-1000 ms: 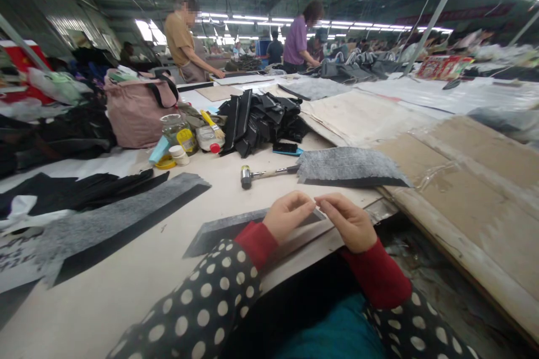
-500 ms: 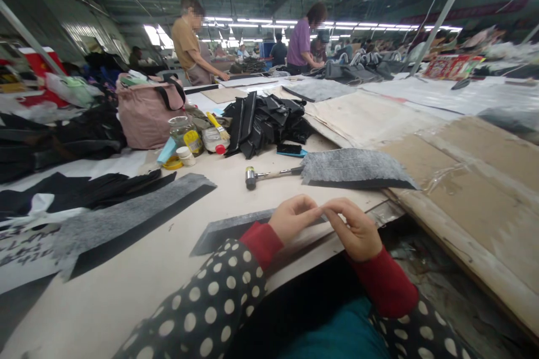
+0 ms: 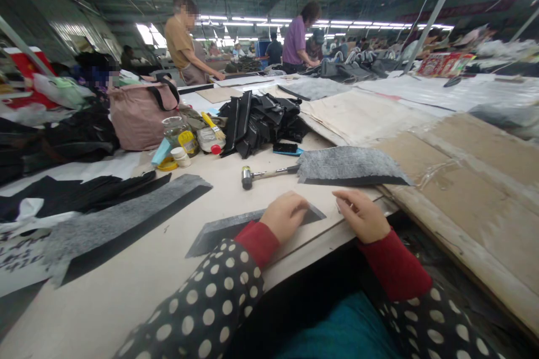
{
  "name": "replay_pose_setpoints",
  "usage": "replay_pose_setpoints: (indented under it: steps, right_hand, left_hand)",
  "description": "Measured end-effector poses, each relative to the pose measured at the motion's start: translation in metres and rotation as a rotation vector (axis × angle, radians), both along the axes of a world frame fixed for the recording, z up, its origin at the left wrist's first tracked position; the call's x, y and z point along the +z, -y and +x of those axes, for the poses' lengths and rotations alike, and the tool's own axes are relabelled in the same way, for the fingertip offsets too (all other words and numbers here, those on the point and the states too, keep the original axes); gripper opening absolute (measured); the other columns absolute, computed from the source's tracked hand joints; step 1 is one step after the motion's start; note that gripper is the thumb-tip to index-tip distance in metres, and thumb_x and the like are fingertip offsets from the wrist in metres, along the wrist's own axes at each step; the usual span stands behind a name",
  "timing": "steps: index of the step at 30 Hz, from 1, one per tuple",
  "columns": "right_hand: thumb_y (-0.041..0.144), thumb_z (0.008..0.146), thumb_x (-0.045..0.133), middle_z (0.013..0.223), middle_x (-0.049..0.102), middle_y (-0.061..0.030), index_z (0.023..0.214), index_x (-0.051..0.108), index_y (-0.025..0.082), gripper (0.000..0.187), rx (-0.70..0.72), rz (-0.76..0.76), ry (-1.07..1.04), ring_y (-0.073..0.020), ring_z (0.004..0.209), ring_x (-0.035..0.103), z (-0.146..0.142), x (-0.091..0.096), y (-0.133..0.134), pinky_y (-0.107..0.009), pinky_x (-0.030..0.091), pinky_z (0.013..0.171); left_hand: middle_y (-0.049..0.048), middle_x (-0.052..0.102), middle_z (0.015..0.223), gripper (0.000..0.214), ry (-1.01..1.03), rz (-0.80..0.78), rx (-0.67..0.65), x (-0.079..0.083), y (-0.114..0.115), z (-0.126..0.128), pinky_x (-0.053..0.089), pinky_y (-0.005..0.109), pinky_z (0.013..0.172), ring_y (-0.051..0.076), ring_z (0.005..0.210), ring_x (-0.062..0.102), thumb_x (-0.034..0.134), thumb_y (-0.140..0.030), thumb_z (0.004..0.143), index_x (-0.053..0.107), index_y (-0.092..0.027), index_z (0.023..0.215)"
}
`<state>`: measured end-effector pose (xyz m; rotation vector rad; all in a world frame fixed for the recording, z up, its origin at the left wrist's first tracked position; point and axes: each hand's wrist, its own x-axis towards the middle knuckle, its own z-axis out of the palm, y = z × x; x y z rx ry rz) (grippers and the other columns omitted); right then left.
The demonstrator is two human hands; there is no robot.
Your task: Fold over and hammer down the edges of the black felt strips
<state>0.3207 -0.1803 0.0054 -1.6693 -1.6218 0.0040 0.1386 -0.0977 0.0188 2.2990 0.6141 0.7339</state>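
Over a dark grey fabric strip [image 3: 223, 230] on the table is my left hand [image 3: 285, 217], its fingers curled down and pressed together. Whatever they hold, if anything, is hidden. A short way to the right is my right hand [image 3: 365, 217], raised near the table's front edge, with thumb and fingers closed in a pinch. A tiny pale bit shows at its fingertips, too small to name. Beyond my hands a mallet [image 3: 247, 178] lies with its handle end at a larger grey fabric piece with a black edge [image 3: 353, 165].
A long grey and black strip [image 3: 130, 221] lies to the left. Behind are a heap of black pieces [image 3: 263, 118], a blue brush [image 3: 287, 149], a glass jar [image 3: 173, 129] and a pink bag [image 3: 141, 115]. Cardboard [image 3: 471, 162] covers the right side. Co-workers stand farther back.
My hands, which met at the fingertips, have parted. The left has lowered toward the strip and the right has shifted a little to the right. The view has moved slightly.
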Motion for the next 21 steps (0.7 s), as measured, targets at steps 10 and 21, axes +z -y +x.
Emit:
replay_pose_setpoints:
  steps: [10,21]
  right_hand:
    - [0.029,0.079,0.039,0.075,0.062,-0.0052,0.075,0.063,0.017,0.027,0.079,-0.444,0.143,-0.0171,0.073,0.055,-0.001,0.006,-0.016,-0.028,0.04,0.066]
    - [0.031,0.074,0.046,0.047,0.054,-0.0013,0.056,0.057,0.015,0.026,0.052,-0.735,0.088,-0.0117,0.047,0.049,-0.013,0.035,-0.036,-0.023,0.034,0.048]
  left_hand:
    - [0.0043,0.056,0.09,0.017,-0.271,0.248,-0.035,-0.006,0.003,0.0,0.039,0.029,0.078,0.017,0.084,0.049,0.046,-0.018,0.078,0.06,-0.019,0.088]
    - [0.0056,0.056,0.094,0.021,-0.352,0.32,-0.02,-0.003,0.005,-0.001,0.041,0.032,0.077,0.019,0.084,0.047,0.046,-0.022,0.08,0.059,-0.02,0.097]
